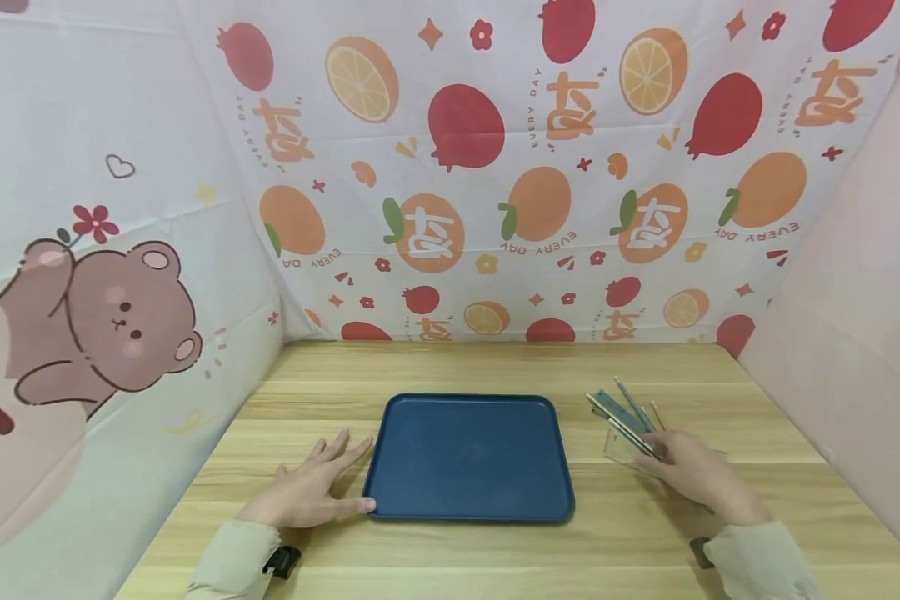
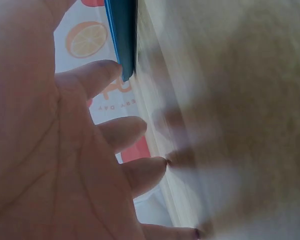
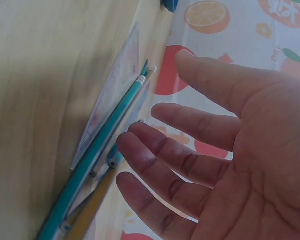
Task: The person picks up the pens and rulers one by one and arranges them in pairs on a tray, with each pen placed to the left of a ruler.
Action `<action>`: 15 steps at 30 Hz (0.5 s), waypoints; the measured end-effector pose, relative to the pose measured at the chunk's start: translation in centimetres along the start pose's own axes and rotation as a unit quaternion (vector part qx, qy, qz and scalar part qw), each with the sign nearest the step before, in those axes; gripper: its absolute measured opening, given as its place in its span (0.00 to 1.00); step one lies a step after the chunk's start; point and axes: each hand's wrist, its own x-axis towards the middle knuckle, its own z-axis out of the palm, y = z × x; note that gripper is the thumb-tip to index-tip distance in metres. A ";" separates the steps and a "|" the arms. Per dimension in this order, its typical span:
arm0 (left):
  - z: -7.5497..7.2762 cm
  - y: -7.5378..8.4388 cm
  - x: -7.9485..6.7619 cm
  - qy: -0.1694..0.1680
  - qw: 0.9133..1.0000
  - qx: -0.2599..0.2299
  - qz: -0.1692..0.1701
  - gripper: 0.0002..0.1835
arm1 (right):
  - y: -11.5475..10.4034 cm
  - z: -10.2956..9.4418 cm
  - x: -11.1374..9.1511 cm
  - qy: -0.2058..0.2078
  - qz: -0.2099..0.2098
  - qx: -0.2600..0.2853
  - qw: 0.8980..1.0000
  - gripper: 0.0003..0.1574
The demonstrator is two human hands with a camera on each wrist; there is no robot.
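From the head, a blue tray point(image 1: 468, 458) lies flat on the wooden tabletop point(image 1: 450, 558). Left of the tray, the left hand point(image 1: 307, 492) has its fingers spread wide, its thumb touching the tray's near left corner and its grip holding nothing. Right of the tray lie several pencils point(image 1: 630, 432), a flat blue strip point(image 1: 607, 404) and a clear plastic piece point(image 1: 616, 447); the right hand point(image 1: 693, 471) is over their near end. Behind the tray hangs a fruit-print cloth point(image 1: 495, 283).

In the left wrist view, the fingers stand apart, the uppermost one at the tray's edge.

In the right wrist view, the grip is loosely open, fingers slightly bent and apart, with nothing held. The pencils, green and yellow among them, lie just beside the fingertips; whether any fingertip touches them, I cannot tell.
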 end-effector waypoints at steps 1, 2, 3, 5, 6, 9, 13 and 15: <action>0.0 0.0 0.0 -0.003 1.000 0.000 -0.001 0.55 | 0.1 0.2 0.0 0.004 -0.003 0.002 1.000 0.33; -0.1 0.0 0.0 -0.005 1.000 0.001 -0.003 0.55 | 0.2 0.3 0.1 0.006 -0.002 0.007 1.000 0.33; -0.1 0.0 0.0 -0.007 1.000 0.002 -0.004 0.55 | 0.2 0.5 0.1 0.008 -0.003 0.007 1.000 0.33; -0.1 0.1 0.0 -0.011 1.000 -0.001 -0.004 0.55 | 0.4 0.7 0.2 0.009 -0.002 0.009 1.000 0.32; -0.1 0.1 0.0 -0.012 1.000 0.000 -0.004 0.55 | 0.4 0.8 0.2 0.009 -0.002 0.008 1.000 0.31; -0.1 0.2 0.0 -0.013 1.000 0.000 -0.004 0.55 | 0.5 1.1 0.3 0.010 0.000 0.007 1.000 0.30; 0.1 0.1 -0.1 -0.010 1.000 0.001 -0.003 0.55 | 0.5 1.4 0.3 0.015 0.008 0.009 1.000 0.29; 0.2 0.0 -0.1 -0.008 1.000 0.002 -0.003 0.56 | 0.4 1.4 0.3 0.019 0.018 0.006 1.000 0.28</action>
